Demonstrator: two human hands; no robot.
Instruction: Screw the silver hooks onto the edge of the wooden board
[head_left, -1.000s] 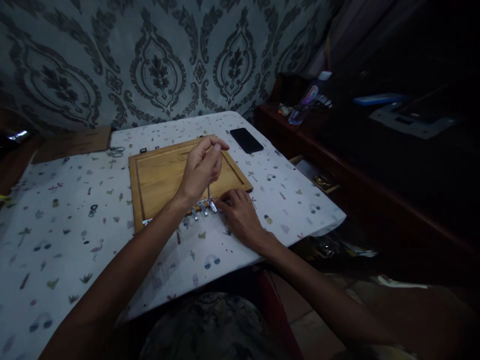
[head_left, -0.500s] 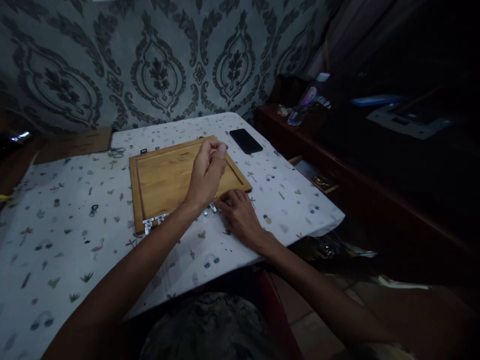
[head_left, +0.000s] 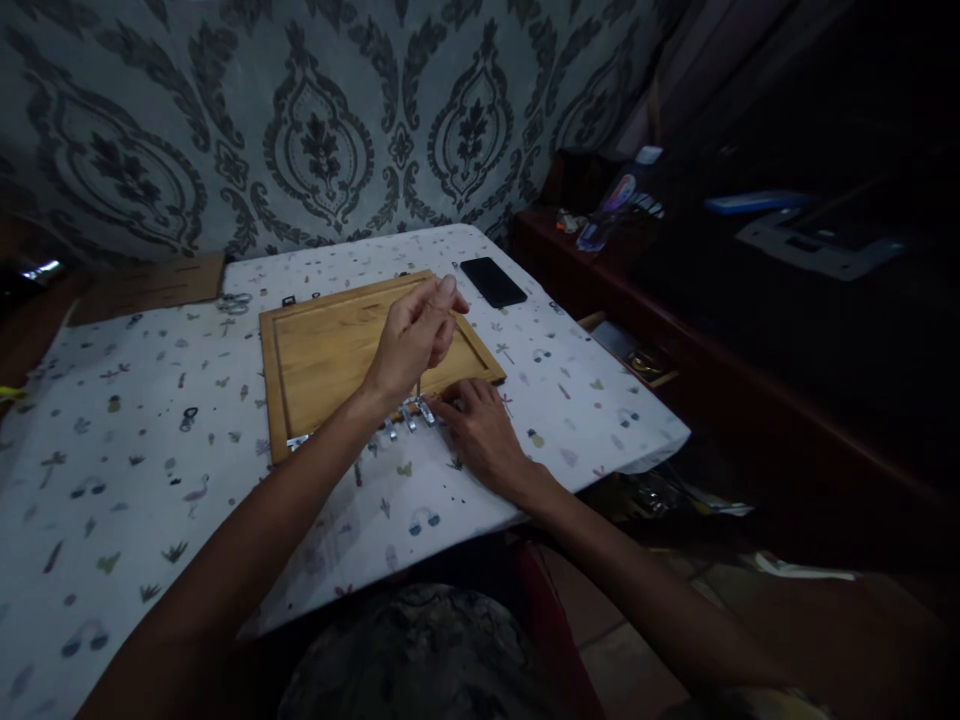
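A wooden board (head_left: pixel 330 350) with a raised rim lies on the patterned tablecloth (head_left: pixel 135 480). Small metal hinges (head_left: pixel 409 418) sit along its near edge. My left hand (head_left: pixel 414 338) is closed around a thin screwdriver whose shaft (head_left: pixel 418 385) points down at a hinge. My right hand (head_left: pixel 480 425) rests on the cloth by the board's near right corner, fingers pressed against the hinge end.
A black phone (head_left: pixel 492 281) lies past the board's far right corner. Scissors (head_left: pixel 233 302) and small dark fittings lie behind the board. A dark wooden shelf (head_left: pixel 675 320) with a bottle (head_left: pixel 619 195) stands to the right. Patterned wallpaper rises behind the table.
My left hand turned on the screwdriver, its fingers shifting round the handle. My right hand stayed by the hinge.
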